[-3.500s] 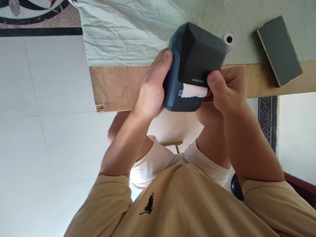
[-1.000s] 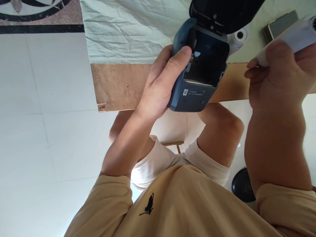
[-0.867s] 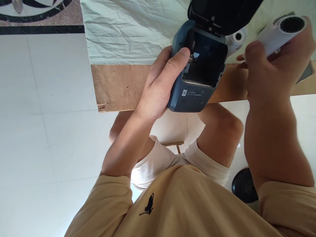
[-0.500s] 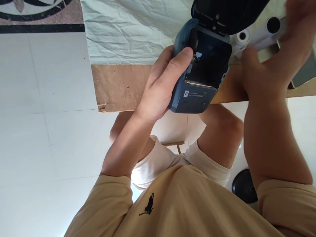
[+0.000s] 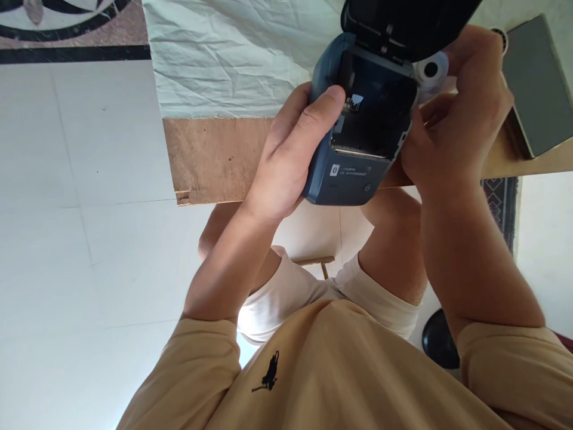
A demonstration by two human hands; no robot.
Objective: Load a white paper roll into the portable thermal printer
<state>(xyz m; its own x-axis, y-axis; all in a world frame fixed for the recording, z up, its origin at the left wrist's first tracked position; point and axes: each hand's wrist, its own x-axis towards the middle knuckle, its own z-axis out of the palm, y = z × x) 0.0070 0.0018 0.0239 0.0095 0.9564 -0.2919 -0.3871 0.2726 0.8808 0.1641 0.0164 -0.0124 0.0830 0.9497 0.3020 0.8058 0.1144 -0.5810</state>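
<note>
Left hand (image 5: 286, 161) is wrapped round the side of the label printer (image 5: 358, 137), a rounded dark-blue plastic box with soft corners, thumb laid across its upper edge right at the lip of the open compartment. The black lid (image 5: 403, 21) is flipped up and back on its hinge, showing a dark, glossy empty bay beneath. The printer sits over the near edge of the table (image 5: 210, 155), whose bare brown board shows a rough, chipped rim. Right hand (image 5: 456, 125) is curled in against the printer's right side, fingers bent; whether it actually grips anything, I cannot tell. Just past it, a white paper roll (image 5: 432, 68) with a dark core hole lies on the crumpled pale cloth (image 5: 224, 54), and a flat grey phone (image 5: 535, 83) rests beside.
</note>
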